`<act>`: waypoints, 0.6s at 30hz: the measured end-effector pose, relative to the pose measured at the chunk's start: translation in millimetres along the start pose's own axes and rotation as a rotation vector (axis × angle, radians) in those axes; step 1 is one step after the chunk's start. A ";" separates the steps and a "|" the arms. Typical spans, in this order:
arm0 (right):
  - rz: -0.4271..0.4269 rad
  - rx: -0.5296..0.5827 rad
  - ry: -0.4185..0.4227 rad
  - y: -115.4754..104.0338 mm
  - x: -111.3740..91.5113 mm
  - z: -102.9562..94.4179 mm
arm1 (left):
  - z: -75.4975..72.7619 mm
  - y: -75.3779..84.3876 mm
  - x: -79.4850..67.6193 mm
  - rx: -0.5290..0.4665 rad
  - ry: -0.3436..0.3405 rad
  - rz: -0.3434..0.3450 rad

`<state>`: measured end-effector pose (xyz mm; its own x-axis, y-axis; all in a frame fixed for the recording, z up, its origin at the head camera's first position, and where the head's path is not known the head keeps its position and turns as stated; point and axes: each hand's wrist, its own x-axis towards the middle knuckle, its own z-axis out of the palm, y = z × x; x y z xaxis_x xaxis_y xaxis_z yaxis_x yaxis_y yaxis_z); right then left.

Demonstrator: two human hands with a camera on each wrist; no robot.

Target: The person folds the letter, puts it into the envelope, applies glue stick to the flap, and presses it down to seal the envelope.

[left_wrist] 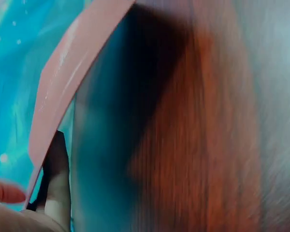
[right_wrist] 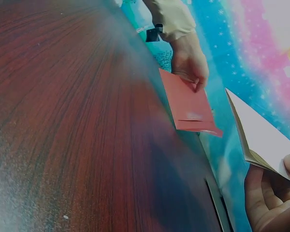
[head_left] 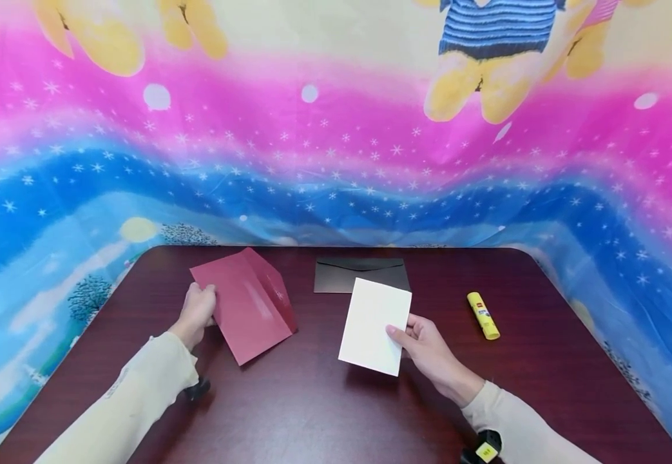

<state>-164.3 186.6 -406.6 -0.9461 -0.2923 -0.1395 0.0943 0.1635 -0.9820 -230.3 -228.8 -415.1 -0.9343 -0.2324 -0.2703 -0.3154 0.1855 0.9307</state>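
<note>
My left hand pinches a red envelope by its left edge, thumb on the upper face. The envelope's flap stands folded out on the right side, and the left wrist view shows the envelope raised over the table with its shadow below. In my right hand is a white folded card, thumb on top and fingers beneath. Layered edges of the card show in the right wrist view. The card's upper end overlaps a dark grey envelope in the head view.
The dark grey envelope lies by the far edge of the dark red-brown table. A yellow glue stick lies to the right of my right hand. Behind the table hangs a colourful printed cloth.
</note>
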 end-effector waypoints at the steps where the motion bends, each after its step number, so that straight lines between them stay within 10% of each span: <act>1: -0.002 0.002 -0.003 -0.1 -0.6 -0.5 | 2.2 0.7 -3.1 -0.002 -0.015 0.001; 18: 0.018 0.066 -0.026 -14.7 -11.9 4.4 | 45.5 14.5 -61.7 0.045 -0.169 0.190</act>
<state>-153.1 183.5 -391.0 -0.9358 -0.3143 -0.1598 0.1324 0.1067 -0.9854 -184.7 -168.3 -396.1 -0.9908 -0.0270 -0.1327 -0.1351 0.2540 0.9577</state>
